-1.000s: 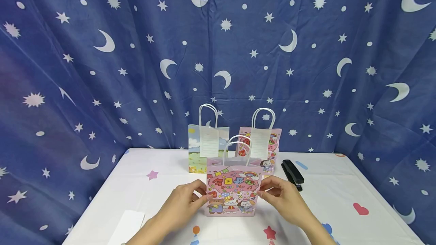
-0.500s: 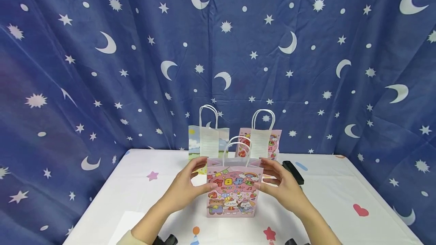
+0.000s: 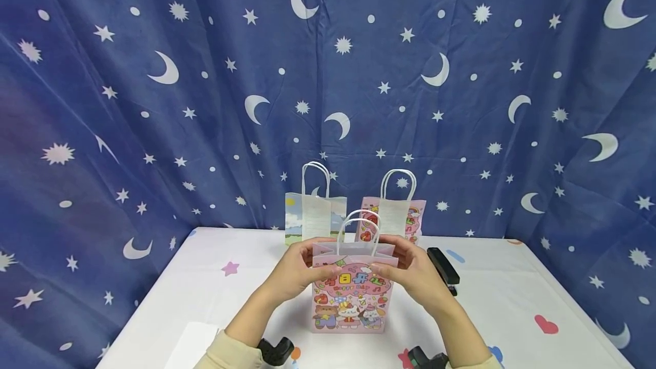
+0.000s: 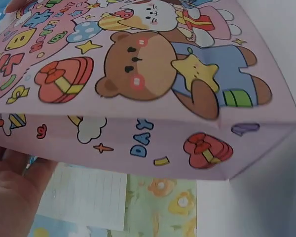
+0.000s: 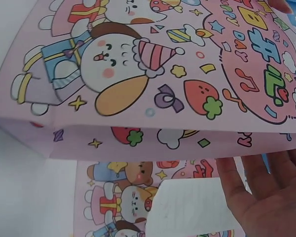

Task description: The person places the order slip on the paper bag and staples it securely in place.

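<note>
A pink paper gift bag (image 3: 353, 300) with cartoon animals and white twisted handles stands upright at the table's centre. My left hand (image 3: 294, 272) holds its left side near the top, thumb across the front and fingers behind. Mirroring that, my right hand (image 3: 417, 272) holds the right side, its thumb also on the front. The left wrist view shows the bag's creased side panel (image 4: 153, 143) with fingers (image 4: 19, 168) beyond it. In the right wrist view, fingers (image 5: 256, 177) lie along the back of the bag.
Behind stand a landscape-print gift bag (image 3: 294, 221) and another pink gift bag (image 3: 417, 218), each with a lined paper slip on its front. A black stapler (image 3: 443, 265) lies at right. White paper (image 3: 192, 343) lies front left. A starry curtain (image 3: 230, 130) hangs behind the table.
Both hands have risen from the bag's lower sides to its upper part, and the thumbs have moved inward across the front. The bag has hardly moved.
</note>
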Tool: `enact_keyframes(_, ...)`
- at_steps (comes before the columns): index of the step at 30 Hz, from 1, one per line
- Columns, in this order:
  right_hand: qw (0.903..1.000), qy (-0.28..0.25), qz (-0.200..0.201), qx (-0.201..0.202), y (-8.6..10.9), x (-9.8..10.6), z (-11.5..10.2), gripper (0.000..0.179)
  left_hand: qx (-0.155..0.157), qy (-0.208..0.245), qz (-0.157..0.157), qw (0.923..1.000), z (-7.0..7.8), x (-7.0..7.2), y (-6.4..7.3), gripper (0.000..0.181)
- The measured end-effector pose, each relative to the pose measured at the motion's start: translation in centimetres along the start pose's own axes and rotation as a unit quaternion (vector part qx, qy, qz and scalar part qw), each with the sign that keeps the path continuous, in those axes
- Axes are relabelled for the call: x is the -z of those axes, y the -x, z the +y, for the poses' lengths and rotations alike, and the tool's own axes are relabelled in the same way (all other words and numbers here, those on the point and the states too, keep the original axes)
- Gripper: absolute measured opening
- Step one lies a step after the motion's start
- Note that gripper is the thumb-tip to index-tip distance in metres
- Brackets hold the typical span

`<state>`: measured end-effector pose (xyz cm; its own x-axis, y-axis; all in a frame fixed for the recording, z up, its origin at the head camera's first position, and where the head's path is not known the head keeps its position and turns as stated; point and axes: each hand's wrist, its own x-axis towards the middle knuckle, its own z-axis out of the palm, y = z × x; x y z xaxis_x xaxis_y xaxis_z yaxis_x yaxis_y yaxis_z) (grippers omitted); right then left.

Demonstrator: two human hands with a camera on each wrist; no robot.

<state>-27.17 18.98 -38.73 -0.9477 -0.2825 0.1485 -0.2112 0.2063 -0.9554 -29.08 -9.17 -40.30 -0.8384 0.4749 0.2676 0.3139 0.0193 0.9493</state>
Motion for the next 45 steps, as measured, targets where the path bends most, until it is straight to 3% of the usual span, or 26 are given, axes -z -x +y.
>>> enact_keyframes(4,0.9999,-0.011,-0.006,-0.003,-0.1,0.0,0.2,0.054,-0.013,0.025,-0.025,0.9993,-0.5,-0.4,-0.6,0.037)
enact_keyframes(8,0.9992,-0.025,-0.022,0.023,-0.1,-0.1,0.6,0.039,-0.017,0.034,-0.032,0.9988,-0.7,-0.6,-1.0,0.029)
enact_keyframes(13,0.9985,-0.013,-0.018,0.049,-0.4,-0.3,0.8,0.024,-0.011,0.028,-0.028,0.9992,-0.8,-0.6,-1.1,0.025)
enact_keyframes(22,0.9978,0.007,0.018,0.063,-0.1,-0.8,0.5,0.023,-0.011,0.033,-0.021,0.9992,-0.7,-0.8,-1.0,0.027)
enact_keyframes(30,0.9932,0.021,0.034,0.109,-0.4,-0.9,0.9,0.014,-0.005,0.0,-0.003,1.0,-0.4,-0.7,-1.0,0.024)
enact_keyframes(45,0.9966,0.065,0.027,0.043,0.0,1.5,0.3,0.024,0.003,-0.011,0.018,0.9998,-0.2,-0.8,-1.0,0.026)
